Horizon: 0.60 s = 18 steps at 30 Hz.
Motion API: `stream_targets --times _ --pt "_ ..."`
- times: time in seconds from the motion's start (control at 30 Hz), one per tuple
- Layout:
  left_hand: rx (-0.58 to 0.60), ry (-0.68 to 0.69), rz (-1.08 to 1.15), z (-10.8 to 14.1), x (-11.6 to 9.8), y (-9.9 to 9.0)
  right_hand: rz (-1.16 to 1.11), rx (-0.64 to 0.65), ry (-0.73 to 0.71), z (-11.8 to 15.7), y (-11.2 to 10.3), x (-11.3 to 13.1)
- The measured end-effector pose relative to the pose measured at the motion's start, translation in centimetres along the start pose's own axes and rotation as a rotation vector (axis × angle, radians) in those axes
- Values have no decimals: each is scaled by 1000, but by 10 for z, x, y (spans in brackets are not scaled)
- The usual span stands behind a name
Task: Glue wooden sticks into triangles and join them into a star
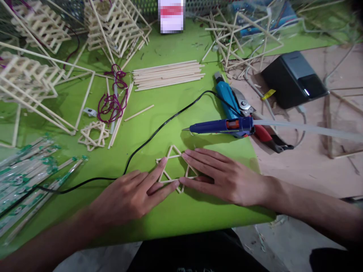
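A six-pointed star of thin wooden sticks [172, 156] lies flat on the green table [176, 223] near its front edge. My left hand [133, 194] presses on the star's left side and bottom with its fingertips, fingers spread. From the right, my right hand [227, 175] rests its outstretched fingers on the star's right side. Just behind the right hand lies a blue glue gun [212, 126], its nozzle pointing left and a long clear glue stick in its back. A small finished-looking stick star [93, 135] lies farther left.
Behind are a bundle of sticks [167, 76], purple cord [113, 102] and stick lattices [113, 30]. Wrapped chopsticks [28, 177] lie left. A black cable [159, 128] crosses the table. Right are a teal cutter [227, 100], red-handled pruners [263, 134] and a dark box [295, 79].
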<state>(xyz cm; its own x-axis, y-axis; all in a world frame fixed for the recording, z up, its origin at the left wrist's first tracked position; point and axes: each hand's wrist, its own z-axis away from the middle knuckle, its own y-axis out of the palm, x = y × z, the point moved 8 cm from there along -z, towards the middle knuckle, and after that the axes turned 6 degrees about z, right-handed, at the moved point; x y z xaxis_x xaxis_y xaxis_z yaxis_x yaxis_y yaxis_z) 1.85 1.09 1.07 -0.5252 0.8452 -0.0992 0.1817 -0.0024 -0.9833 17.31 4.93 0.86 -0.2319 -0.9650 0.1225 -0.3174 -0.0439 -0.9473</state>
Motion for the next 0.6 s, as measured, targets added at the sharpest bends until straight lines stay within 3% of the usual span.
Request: stream_targets --times 0.6 --pt "6 3 0 1 0 4 46 -9 13 0 1 1"
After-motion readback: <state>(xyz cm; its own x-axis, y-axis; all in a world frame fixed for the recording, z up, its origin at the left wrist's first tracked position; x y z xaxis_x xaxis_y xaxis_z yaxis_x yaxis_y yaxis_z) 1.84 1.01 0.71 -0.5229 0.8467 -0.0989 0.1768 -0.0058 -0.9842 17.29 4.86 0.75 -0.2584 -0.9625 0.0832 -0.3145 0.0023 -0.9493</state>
